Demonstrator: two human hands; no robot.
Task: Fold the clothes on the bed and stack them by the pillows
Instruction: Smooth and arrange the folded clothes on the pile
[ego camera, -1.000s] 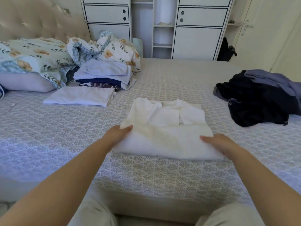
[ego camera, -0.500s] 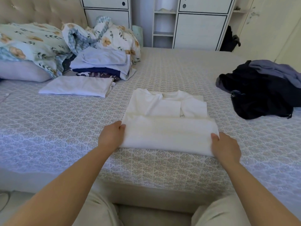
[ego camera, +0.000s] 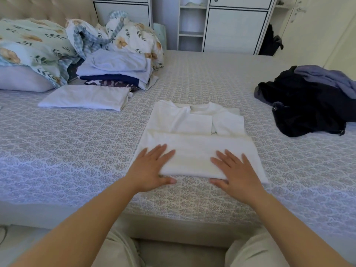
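fingers (ego camera: 163,151) of the left hand (ego camera: 149,168) and right hand (ego camera: 234,170) lie straight and flat on the near edge of a half-folded white shirt (ego camera: 196,132) on the bed (ego camera: 77,151). folded clothes (ego camera: 115,72) sit stacked by the pillows (ego camera: 28,47); dark unfolded clothes (ego camera: 308,105) lie far right.

Bare forearms, no sleeves; beige trousers (ego camera: 119,249).

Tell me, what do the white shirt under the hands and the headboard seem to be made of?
White shirt: thin, soft matte knit, probably cotton; it lies flat with soft creases. Headboard: beige padded upholstery, tufted into dimples; fabric or faux leather, unclear.
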